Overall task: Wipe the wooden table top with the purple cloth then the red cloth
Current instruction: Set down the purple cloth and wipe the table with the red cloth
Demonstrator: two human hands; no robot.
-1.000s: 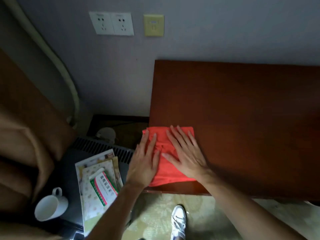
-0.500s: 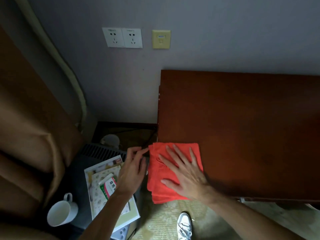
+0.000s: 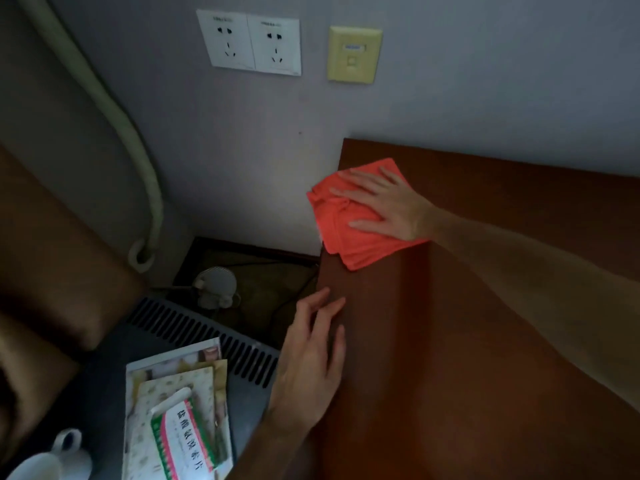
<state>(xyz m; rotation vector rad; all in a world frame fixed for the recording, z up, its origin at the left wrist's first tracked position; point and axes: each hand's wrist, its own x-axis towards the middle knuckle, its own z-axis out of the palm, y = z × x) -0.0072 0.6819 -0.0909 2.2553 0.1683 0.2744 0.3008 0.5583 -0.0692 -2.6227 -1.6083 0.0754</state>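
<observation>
- Red cloth [image 3: 360,220]: folded into a thick pad, lying on the far left corner of the wooden table top [image 3: 485,323]. Its left edge overhangs the table's left side; the layered fold edges show on the near side.
- Right hand [image 3: 384,206]: pressed flat on the cloth, palm down, fingers spread wide and pointing left. No pinch; it holds the cloth by downward pressure only.
- Left hand [image 3: 308,368]: nearer the person than the cloth, well apart from it. It rests flat with loose fingers at the table's left edge and holds nothing.
- Purple cloth: not in view anywhere.
- Progress, as a judgement: the red cloth comes second in the task, so with it under the palm the purple pass is probably finished. The wipe appears to be in its second stage.
- The pad sits at the far left corner; the near strip and everything to the right of the pressing hand are bare wood. No streaks or damp marks show, so I cannot tell how much has been covered.
- Likely left: carry the red pad over the rest of the top.
- Beyond the table's left side: floor with a cable, a vented dark unit [image 3: 194,327], printed leaflets [image 3: 180,410], and a white cup [image 3: 45,459] at the near left corner of view.
- Wall behind: two white sockets [image 3: 249,43] and a yellow plate [image 3: 353,53].
</observation>
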